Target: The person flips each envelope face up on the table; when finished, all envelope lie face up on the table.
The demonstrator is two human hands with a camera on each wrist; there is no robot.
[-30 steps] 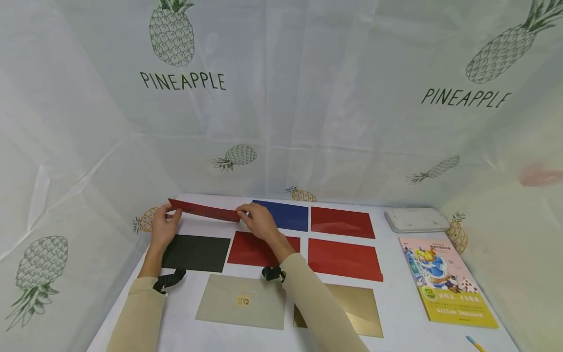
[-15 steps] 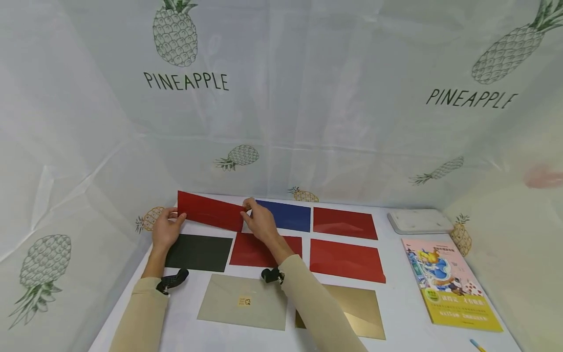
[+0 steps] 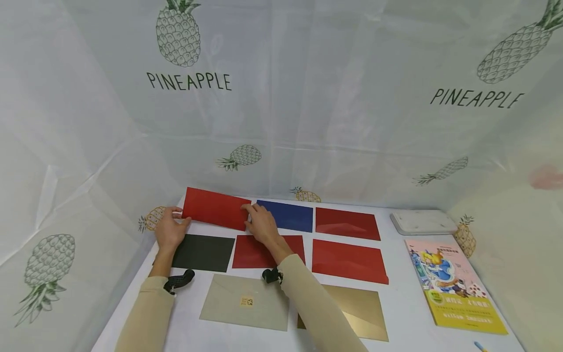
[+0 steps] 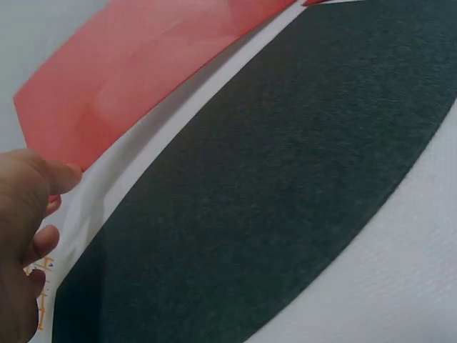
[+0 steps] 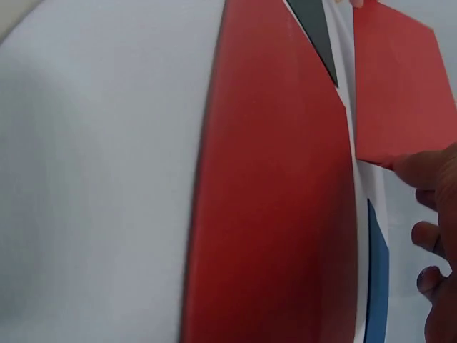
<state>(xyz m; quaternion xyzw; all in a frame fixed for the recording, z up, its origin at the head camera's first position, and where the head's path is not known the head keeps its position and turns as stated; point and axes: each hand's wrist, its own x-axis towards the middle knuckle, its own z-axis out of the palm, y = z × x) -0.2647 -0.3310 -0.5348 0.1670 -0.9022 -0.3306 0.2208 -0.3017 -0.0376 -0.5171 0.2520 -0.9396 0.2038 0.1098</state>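
Observation:
A flat red envelope is held tilted up at the back left of the table. My left hand pinches its left end between thumb and fingers; the left wrist view shows the thumb on the lower corner of the envelope. At the other end, my right hand pinches the lower right corner, with the other fingers loosely bent. In front of it lie a dark green sheet and another red sheet, partly under my right wrist. A blue sheet lies just right of the held envelope.
Two more red sheets lie farther right. Nearer are a cream envelope with a sticker and a gold sheet, partly hidden by my right sleeve. A picture book, a white case and a pencil-like stick sit at the right.
Both hands have turned the red envelope from nearly edge-on to showing its broad face, shifting it slightly right. The other sheets stay in place.

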